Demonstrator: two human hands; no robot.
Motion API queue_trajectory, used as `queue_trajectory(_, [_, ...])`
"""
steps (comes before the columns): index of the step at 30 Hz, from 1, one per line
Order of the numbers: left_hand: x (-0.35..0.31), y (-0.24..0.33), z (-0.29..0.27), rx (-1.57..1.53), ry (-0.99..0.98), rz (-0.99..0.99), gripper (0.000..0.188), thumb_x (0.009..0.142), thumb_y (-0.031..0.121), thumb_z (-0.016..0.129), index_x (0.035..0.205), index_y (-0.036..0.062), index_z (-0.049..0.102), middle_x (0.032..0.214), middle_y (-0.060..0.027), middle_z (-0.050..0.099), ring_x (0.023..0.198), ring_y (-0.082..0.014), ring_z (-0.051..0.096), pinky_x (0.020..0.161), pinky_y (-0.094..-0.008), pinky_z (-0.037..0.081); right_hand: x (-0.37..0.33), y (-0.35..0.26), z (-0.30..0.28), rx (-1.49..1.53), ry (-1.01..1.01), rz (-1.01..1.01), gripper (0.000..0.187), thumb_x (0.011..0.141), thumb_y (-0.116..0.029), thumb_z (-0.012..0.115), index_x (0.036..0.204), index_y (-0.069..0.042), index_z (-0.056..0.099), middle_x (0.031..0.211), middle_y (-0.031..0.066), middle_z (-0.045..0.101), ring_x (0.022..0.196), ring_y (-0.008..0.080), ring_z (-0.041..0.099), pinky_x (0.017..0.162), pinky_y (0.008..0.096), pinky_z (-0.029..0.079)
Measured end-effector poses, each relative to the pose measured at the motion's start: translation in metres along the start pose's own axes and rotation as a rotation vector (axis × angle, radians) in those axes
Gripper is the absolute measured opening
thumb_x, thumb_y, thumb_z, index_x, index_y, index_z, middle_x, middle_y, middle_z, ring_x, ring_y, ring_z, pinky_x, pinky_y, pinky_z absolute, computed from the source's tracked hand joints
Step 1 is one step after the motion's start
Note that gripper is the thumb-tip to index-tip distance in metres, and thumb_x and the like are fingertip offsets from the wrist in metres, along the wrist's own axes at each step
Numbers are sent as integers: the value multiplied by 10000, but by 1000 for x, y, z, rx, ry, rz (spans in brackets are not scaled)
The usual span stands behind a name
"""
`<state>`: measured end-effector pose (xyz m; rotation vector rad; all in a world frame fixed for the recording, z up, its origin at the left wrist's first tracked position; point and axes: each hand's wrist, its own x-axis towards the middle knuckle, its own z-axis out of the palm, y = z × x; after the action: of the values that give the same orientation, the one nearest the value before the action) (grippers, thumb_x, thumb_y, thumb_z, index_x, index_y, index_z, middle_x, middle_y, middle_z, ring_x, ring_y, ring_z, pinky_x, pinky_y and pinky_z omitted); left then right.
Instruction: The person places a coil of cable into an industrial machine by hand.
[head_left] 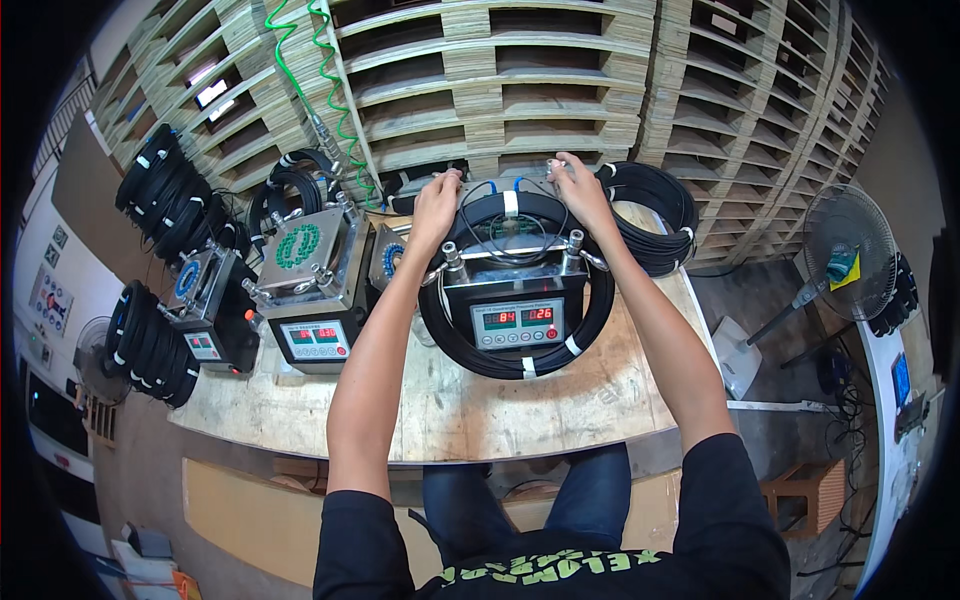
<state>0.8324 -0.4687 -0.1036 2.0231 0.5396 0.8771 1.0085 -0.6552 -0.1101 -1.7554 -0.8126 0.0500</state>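
Observation:
Black cable coil (440, 325), bound with white tape, is looped around a dark metal press machine (487, 300) with a red digital display. At the machine's far right corner, my right hand (583, 195) has its fingers closed on a small metal knob (553, 168). My left hand (437, 207) reaches to the far left corner with curled fingers; what they grip is hidden. Two metal knobs stand on the machine's near corners, the left knob (453, 254) and the right knob (575, 242). Thin black wires with blue fittings (518, 184) run between my hands.
Left on the wooden table (460, 425) stand two similar machines, the nearer with a green ring pattern (297, 245). Another cable coil (655, 215) lies at the right. Wooden pallets (500, 80) stack behind. A green coiled hose (325, 80) hangs there. A fan (850, 250) stands right.

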Motion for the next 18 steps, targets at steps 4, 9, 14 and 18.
queue_trajectory(4, [3, 0, 3, 50, -21, -42, 462, 962, 340, 430, 1159, -2, 669, 1078, -213, 695, 1078, -346, 645, 941, -376, 466, 7, 18, -3, 65, -27, -36, 404, 973, -218, 492, 1328, -27, 516, 1019, 183, 718, 869, 246, 696, 794, 326, 508])
queue_trajectory(9, [3, -4, 3, 30, -6, 27, 428, 936, 318, 491, 1163, 5, 674, 1083, -212, 696, 1082, -344, 647, 944, -366, 470, 13, 32, 1, 131, -43, -94, 423, 932, -106, 486, 1348, -29, 494, 1036, 174, 710, 846, 218, 673, 786, 318, 499])
queue_trajectory(14, [-3, 6, 3, 53, 8, 12, 431, 892, 322, 568, 1189, 28, 672, 1102, -206, 697, 1077, -325, 655, 936, -357, 479, 9, 24, -1, 110, -37, -39, 427, 931, -150, 522, 1339, -28, 503, 1079, 189, 703, 941, 247, 683, 827, 324, 502])
queue_trajectory(18, [-4, 7, -1, 46, 0, -10, 440, 882, 330, 584, 1198, 36, 670, 1113, -204, 695, 1075, -318, 658, 940, -352, 477, 2, 7, 1, 74, -5, 7, 431, 959, -263, 549, 1321, -32, 517, 1060, 196, 709, 1020, 292, 685, 871, 344, 500])
